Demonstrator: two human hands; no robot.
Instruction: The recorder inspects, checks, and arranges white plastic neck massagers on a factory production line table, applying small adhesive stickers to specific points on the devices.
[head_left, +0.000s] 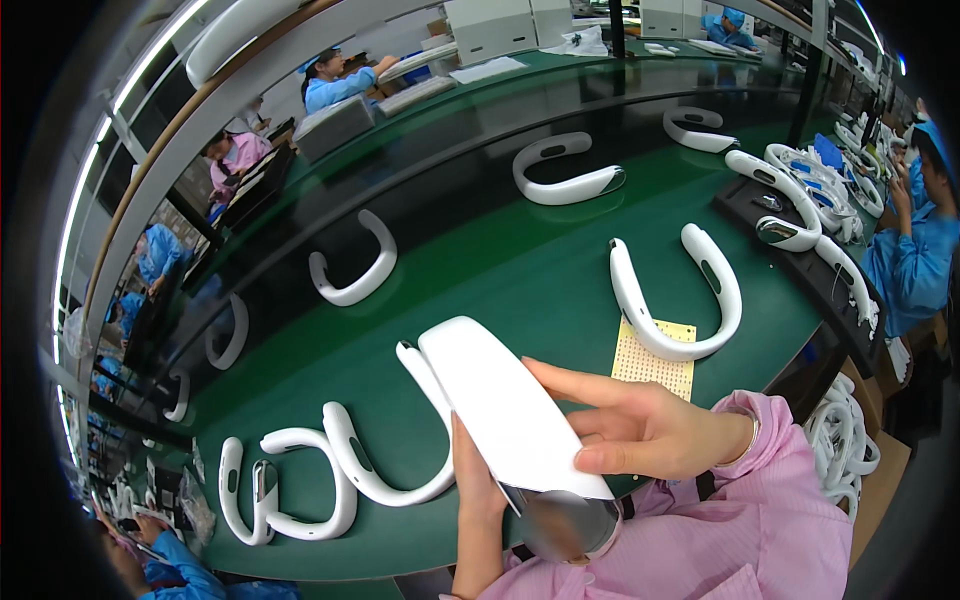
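I hold a white curved neckband-shaped device [495, 400] above the near edge of the green belt [520, 280]. My left hand [478, 480] grips it from below, near its shiny dark end. My right hand [635, 425] clasps its right side, fingers stretched along the white shell. Right behind the held piece, another white U-shaped shell [385, 470] lies on the belt. A further one [680, 300] rests partly on a small yellow perforated board [655, 362] to the right.
More white U-shaped shells lie on the belt: one [355, 265] at the left middle, one [565, 172] farther back, one [290, 490] near left. A dark tray [800, 250] on the right holds several. People in blue coats work at the right [915, 260] and back [335, 85].
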